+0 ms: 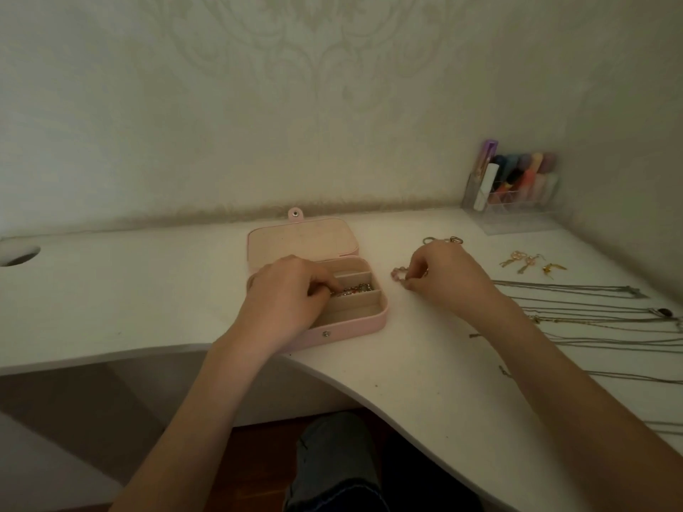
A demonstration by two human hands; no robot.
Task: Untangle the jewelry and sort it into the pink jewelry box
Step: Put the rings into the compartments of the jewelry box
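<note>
The pink jewelry box (354, 327) lies open on the white desk, its lid (301, 238) folded back. My left hand (286, 290) rests over its left side, fingertips pinched on a beaded bracelet (354, 290) in the middle compartment. My right hand (447, 275) is on the desk to the right of the box, fingers closed on a pink bead bracelet (398, 271) that lies on the surface. Rings (443, 239) lie just beyond that hand. Gold earrings (528, 262) and several thin chain necklaces (591, 308) are spread out at the right.
A clear organizer (517, 212) with colourful tubes stands in the far right corner against the wall. A round cable hole (18, 255) sits at the desk's far left. The desk's front edge (332, 367) curves in toward my knee.
</note>
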